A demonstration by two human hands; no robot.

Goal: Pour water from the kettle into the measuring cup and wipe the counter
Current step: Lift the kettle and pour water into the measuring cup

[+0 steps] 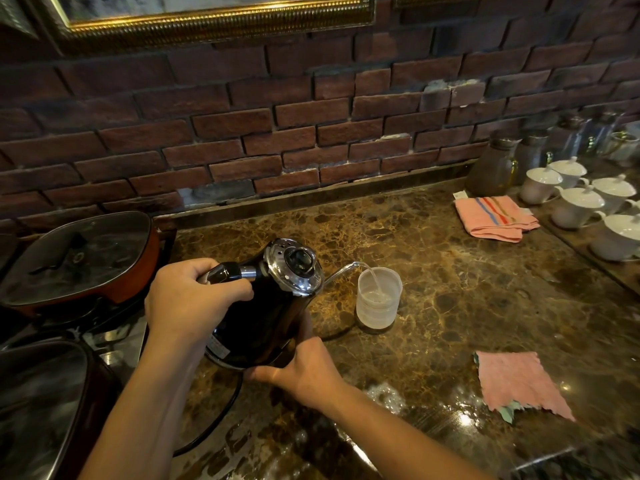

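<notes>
A black kettle (266, 317) with a chrome lid is tilted to the right above the brown marble counter (485, 289). My left hand (188, 299) grips its handle. My right hand (304, 372) cups the kettle's base from below. A thin stream of water runs from the slim spout into a clear plastic measuring cup (378, 299), which stands upright on the counter and is partly filled. A pink cloth (519, 384) lies flat on the counter at the front right, apart from both hands.
A folded pink striped towel (495, 218) lies at the back right. White lidded cups (581, 202) and glass jars (491, 168) crowd the right side. Two lidded electric pans (79, 258) sit on the left. A brick wall (277, 133) backs the counter.
</notes>
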